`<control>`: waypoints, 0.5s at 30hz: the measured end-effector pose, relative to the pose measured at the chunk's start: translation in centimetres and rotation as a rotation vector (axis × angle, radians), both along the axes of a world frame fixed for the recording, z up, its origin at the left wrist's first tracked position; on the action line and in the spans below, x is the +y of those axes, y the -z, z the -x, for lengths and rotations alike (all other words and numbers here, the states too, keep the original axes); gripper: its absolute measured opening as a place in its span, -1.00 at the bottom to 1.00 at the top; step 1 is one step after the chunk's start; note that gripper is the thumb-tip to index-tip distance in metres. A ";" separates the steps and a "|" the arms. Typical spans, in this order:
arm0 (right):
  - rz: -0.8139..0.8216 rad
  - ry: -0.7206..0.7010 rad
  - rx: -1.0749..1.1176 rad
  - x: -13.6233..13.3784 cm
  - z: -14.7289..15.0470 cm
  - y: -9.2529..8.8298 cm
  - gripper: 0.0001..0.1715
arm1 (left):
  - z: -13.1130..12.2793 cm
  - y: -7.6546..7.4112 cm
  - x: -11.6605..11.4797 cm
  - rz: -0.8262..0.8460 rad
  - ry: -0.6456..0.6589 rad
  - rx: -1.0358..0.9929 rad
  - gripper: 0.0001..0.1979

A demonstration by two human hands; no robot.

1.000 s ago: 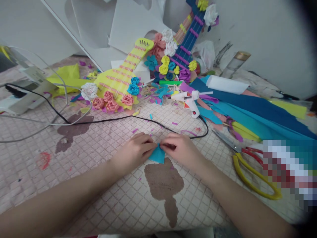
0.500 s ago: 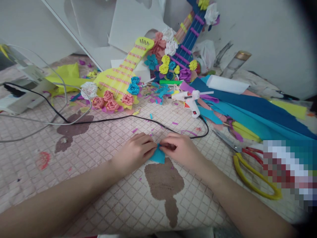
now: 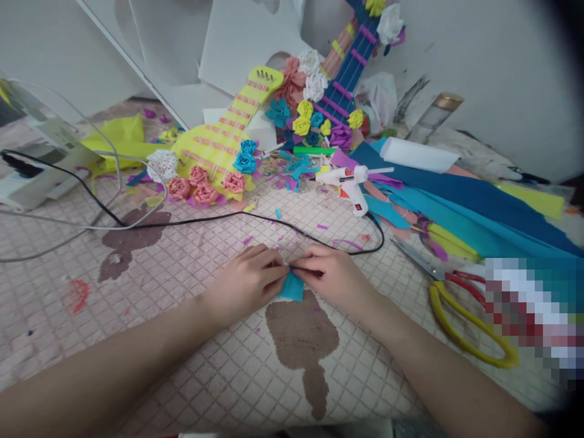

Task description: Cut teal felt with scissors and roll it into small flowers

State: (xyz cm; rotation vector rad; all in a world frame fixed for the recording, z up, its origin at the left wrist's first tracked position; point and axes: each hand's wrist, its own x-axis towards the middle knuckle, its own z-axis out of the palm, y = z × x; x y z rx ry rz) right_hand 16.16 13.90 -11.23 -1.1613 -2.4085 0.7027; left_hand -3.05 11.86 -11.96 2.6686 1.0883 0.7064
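At the near side of the table, I could see a brown patch (image 3: pixel 301 331) on the checked cloth (image 3: pixel 219 365); just beyond it, the left hand (image 3: pixel 246 277) and the right hand (image 3: pixel 335 274) came close together, each pinched on the top of a small blue paper (image 3: pixel 292 289); it sat between them, lower edge toward me, and I could not tell whether that edge touched the cloth; off to the right lay scissors (image 3: pixel 437 272), blades pointing away and leftward; past the hands, a black cord (image 3: pixel 241 213) ran across to a white glue gun (image 3: pixel 358 198); right of that lay large blue sheets (image 3: pixel 465 188); farther back, left of the gun, I made out a yellow guitar shape (image 3: pixel 214 137) with pink paper flowers (image 3: pixel 206 193) at its base; behind, a dark blue guitar shape (image 3: pixel 349 73) stood tilted, left of a gold-lidded jar (image 3: pixel 433 118); white boards (image 3: pixel 249 48) leaned at the back.
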 end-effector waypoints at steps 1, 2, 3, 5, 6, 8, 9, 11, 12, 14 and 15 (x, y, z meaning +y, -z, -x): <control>-0.004 -0.001 -0.007 0.0 0.0 0.0 -0.79 | 0.0 0.0 0.0 0.004 0.005 -0.004 -0.82; -0.008 -0.001 -0.012 0.0 0.0 0.1 -0.79 | 0.0 0.0 0.0 0.007 0.008 -0.011 -0.82; -0.011 -0.001 -0.015 0.0 0.0 0.1 -0.79 | 0.0 0.0 0.0 0.009 0.008 -0.018 -0.83; -0.016 -0.001 -0.014 0.0 0.0 0.2 -0.79 | 0.0 0.0 0.0 0.015 0.005 -0.027 -0.83; -0.019 -0.001 -0.011 0.0 0.0 0.2 -0.79 | 0.0 0.0 -0.1 0.019 0.003 -0.029 -0.84; -0.027 -0.004 -0.004 0.0 -0.1 0.3 -0.79 | 0.0 0.0 -0.1 0.026 0.007 -0.022 -0.83; -0.034 -0.011 -0.002 0.0 -0.1 0.3 -0.79 | 0.0 -0.1 -0.1 0.028 0.010 -0.013 -0.83; -0.049 -0.040 -0.012 -0.1 -0.2 0.3 -0.78 | 0.0 -0.2 -0.1 0.030 0.007 0.012 -0.82; -0.056 -0.055 -0.028 -0.1 -0.2 0.2 -0.78 | 0.0 -0.3 -0.1 0.030 0.001 0.028 -0.82; -0.066 -0.070 -0.082 -0.3 -0.2 0.0 -0.77 | 0.1 -0.4 -0.1 0.030 -0.012 0.055 -0.82; -0.069 -0.064 -0.119 -0.4 -0.2 -0.1 -0.77 | 0.1 -0.5 -0.2 0.032 -0.017 0.067 -0.81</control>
